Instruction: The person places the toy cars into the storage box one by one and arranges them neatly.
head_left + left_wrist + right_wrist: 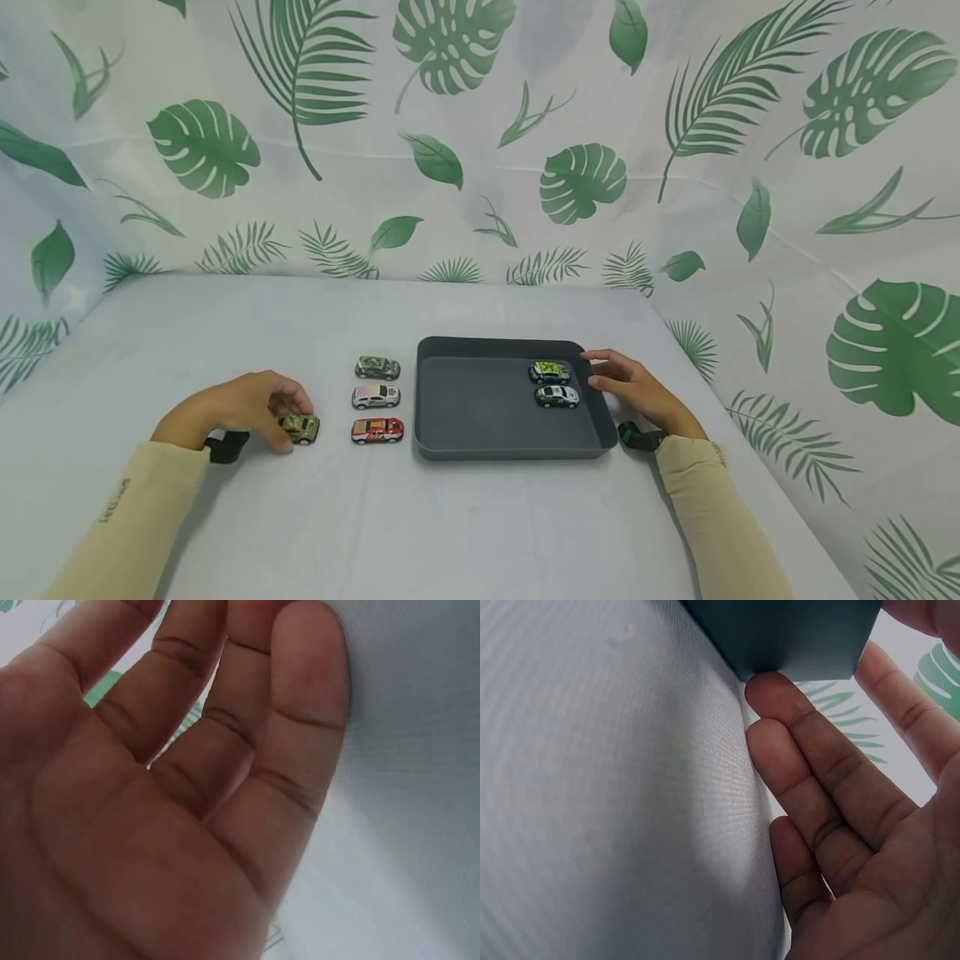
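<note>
My left hand pinches a camouflage toy car on the white tabletop, thumb on the near side and fingers on the far side. The left wrist view shows the palm and bent fingers close to the cloth, with the car hidden. At the right end of a dark grey tray, my right hand rests its fingertips on the rim and outer wall, fingers loosely extended. Inside the tray, near that end, are a yellow-green and blue toy car and a green, white and black one.
Between the left hand and the tray stand three toy cars in a column: a green camouflage car, a white patterned car and a red car. A leaf-print curtain hangs behind and to the right of the table.
</note>
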`<state>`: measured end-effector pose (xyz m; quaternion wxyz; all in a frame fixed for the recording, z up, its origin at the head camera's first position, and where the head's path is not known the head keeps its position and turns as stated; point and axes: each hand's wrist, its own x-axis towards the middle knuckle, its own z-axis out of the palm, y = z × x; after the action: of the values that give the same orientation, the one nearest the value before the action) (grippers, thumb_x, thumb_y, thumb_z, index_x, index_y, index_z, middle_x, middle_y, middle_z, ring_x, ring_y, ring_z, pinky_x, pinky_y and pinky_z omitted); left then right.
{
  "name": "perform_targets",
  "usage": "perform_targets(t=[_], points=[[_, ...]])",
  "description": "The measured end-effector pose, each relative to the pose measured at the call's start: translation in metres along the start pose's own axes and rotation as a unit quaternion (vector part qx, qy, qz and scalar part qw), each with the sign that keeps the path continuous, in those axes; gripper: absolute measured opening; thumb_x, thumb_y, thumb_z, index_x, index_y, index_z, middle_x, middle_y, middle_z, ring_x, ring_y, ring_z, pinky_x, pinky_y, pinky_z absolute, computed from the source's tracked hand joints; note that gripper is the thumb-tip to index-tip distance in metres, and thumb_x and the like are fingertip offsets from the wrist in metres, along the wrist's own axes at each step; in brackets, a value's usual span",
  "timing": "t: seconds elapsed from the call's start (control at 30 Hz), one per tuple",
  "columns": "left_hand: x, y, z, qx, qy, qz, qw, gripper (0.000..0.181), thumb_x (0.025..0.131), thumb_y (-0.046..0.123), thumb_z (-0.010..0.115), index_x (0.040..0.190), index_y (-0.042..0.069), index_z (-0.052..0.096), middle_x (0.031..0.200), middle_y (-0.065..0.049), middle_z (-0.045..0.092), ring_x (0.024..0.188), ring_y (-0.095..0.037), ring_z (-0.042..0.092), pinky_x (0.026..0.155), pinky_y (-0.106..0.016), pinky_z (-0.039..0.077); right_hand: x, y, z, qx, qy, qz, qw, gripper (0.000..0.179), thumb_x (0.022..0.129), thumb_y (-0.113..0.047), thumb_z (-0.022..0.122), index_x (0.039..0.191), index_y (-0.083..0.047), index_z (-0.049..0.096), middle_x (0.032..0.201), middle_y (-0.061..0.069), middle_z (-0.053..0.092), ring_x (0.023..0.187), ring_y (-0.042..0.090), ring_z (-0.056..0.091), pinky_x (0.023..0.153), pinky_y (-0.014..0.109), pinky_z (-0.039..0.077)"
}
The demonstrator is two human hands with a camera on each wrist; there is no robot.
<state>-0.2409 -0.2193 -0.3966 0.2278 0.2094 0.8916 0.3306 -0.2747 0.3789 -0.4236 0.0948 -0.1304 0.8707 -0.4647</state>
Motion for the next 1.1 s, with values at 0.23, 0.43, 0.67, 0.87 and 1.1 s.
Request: perform_targets(t=[0.23,0.43,0.67,0.87,1.1], points=[[-0.001,0.001,0.001,0.017,0.013,-0.008,0.9997,0.039,0.072,0.004,0.097,0.107,0.004,0.078,0.101,0.001,0.072,0.091,-0.018,0.061,0.086,-0.038,0.053,0.0,0.002,0.0,0.002,0.0,0.0,1.0,0.054,0.11,-0.016,0.065,0.158,0.001,0.048,0.156,0.035,0.05,0.143,0.055,0.05,0.119,0.075,0.03],[-0.001,0.009,0.003,0.016,0.014,0.008,0.9997,0.038,0.076,0.008,0.097,0.109,0.005,0.08,0.108,0.0,0.077,0.102,-0.022,0.071,0.095,-0.047,0.059,0.0,0.004,0.0,0.001,0.002,0.001,1.0,0.054,0.109,-0.016,0.065,0.157,0.001,0.048,0.156,0.035,0.051,0.142,0.054,0.051,0.119,0.075,0.032],[-0.003,0.018,0.003,-0.013,0.023,0.035,0.9991,0.037,0.08,0.012,0.094,0.115,0.007,0.08,0.118,-0.005,0.077,0.111,-0.032,0.073,0.09,-0.051,0.061,0.001,0.003,-0.001,0.001,-0.003,-0.004,1.0,0.054,0.109,-0.017,0.065,0.158,0.001,0.048,0.156,0.035,0.05,0.142,0.055,0.051,0.119,0.076,0.031],[-0.002,0.023,0.005,-0.031,0.036,0.073,0.9962,0.037,0.084,0.013,0.091,0.119,0.005,0.08,0.117,-0.003,0.077,0.104,-0.021,0.07,0.091,-0.047,0.062,0.001,0.002,0.0,-0.001,-0.006,-0.005,1.0,0.054,0.11,-0.016,0.065,0.158,0.001,0.048,0.155,0.035,0.051,0.141,0.054,0.051,0.119,0.077,0.03],[0.001,0.03,0.008,-0.047,0.053,0.095,0.993,0.039,0.087,0.017,0.09,0.123,0.004,0.079,0.122,-0.006,0.076,0.109,-0.023,0.066,0.095,-0.046,0.062,0.001,0.002,-0.001,0.001,-0.003,-0.008,1.0,0.054,0.11,-0.016,0.065,0.157,0.002,0.048,0.157,0.035,0.049,0.143,0.056,0.049,0.119,0.077,0.03]])
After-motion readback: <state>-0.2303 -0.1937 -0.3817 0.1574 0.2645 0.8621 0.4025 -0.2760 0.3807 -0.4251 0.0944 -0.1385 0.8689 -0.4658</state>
